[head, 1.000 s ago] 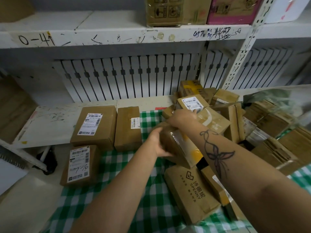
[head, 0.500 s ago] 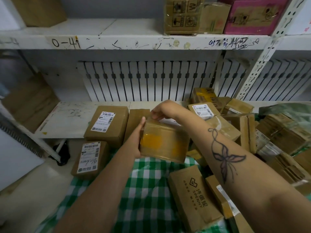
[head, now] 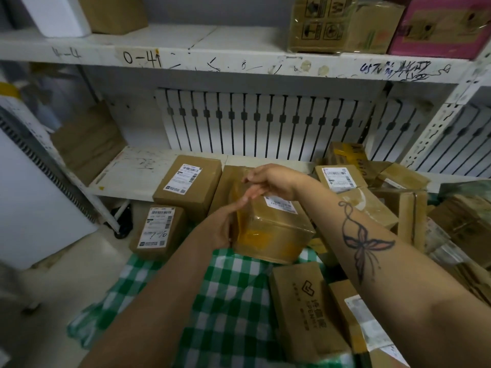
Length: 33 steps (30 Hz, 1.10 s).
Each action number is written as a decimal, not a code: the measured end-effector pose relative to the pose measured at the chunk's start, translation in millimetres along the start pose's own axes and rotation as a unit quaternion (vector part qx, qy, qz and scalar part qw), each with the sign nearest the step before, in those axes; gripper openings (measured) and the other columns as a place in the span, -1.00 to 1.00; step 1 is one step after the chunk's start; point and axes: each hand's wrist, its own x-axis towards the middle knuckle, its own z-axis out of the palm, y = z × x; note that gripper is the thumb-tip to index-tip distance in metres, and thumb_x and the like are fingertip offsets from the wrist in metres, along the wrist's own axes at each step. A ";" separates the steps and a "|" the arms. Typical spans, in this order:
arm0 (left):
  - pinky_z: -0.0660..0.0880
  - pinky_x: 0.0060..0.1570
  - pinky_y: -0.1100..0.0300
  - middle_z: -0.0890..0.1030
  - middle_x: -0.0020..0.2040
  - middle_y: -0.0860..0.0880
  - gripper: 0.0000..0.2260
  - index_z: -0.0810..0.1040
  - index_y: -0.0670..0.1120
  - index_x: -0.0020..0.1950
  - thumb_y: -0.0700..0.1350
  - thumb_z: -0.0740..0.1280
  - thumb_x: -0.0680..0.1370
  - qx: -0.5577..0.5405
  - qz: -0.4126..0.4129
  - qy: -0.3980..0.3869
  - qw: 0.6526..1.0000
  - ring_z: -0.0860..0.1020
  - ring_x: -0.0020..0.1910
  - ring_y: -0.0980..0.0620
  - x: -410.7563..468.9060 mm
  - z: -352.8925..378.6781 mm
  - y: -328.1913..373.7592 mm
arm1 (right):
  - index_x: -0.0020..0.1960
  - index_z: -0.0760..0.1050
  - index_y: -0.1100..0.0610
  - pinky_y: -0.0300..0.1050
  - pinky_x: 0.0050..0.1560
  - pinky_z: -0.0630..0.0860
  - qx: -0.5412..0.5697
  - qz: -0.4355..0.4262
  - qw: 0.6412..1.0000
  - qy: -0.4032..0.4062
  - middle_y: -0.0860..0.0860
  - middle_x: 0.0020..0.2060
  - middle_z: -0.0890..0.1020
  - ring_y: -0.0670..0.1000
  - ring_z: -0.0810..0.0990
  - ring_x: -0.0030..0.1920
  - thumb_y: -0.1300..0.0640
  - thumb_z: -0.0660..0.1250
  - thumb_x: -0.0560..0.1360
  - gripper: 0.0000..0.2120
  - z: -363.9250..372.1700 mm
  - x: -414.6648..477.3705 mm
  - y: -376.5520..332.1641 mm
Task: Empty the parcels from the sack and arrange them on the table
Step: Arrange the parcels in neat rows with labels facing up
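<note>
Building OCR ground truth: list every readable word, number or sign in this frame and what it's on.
"0-41": handwritten on the upper shelf edge.
"SPENNY": printed on the brown box at the front; characters beside it unreadable.
"7-", rest unclear: handwritten on the small box label.
Handling pictograms, no words: top-shelf carton.
Unreadable: scribble on the shelf edge's right; shipping label print, including the held parcel.

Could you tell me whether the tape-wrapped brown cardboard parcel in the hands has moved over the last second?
Yes: the tape-wrapped brown cardboard parcel has shifted left, turned label-up, and now covers much of the plain brown cardboard box.
</note>
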 end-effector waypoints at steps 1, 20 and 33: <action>0.44 0.15 -0.16 0.53 0.25 -0.13 -0.23 0.38 0.02 0.37 0.19 0.49 0.20 -0.006 0.007 0.001 1.000 0.49 0.21 -0.20 -0.4 4.3 -2.8 | 0.11 0.50 0.21 0.11 0.28 0.39 0.005 0.002 1.000 -0.007 0.07 -0.31 0.68 0.04 0.62 -0.20 0.21 0.12 0.62 -0.80 0.3 -0.1 0.1; 0.43 0.15 -0.14 0.57 0.16 -0.15 -0.72 0.52 0.03 0.14 -0.01 0.26 0.45 -0.104 0.128 0.084 0.983 0.51 0.14 -0.20 -31.9 -55.5 -32.8 | 0.45 0.21 0.10 0.29 0.19 0.43 0.009 0.191 0.974 0.124 0.19 0.35 0.39 0.27 0.43 0.26 -0.19 0.35 0.44 -0.30 19.2 -0.8 44.1; 0.46 0.07 -0.20 0.59 0.15 -0.12 -0.45 0.43 0.04 0.25 0.18 0.44 0.33 -0.053 -0.052 0.100 0.992 0.54 0.12 -0.21 -55.0 -109.9 -54.2 | 0.29 0.43 0.16 -0.08 -0.15 0.51 0.044 0.180 0.972 0.141 0.11 0.12 0.61 0.08 0.59 -0.06 0.08 0.25 0.57 -0.68 113.2 26.2 66.6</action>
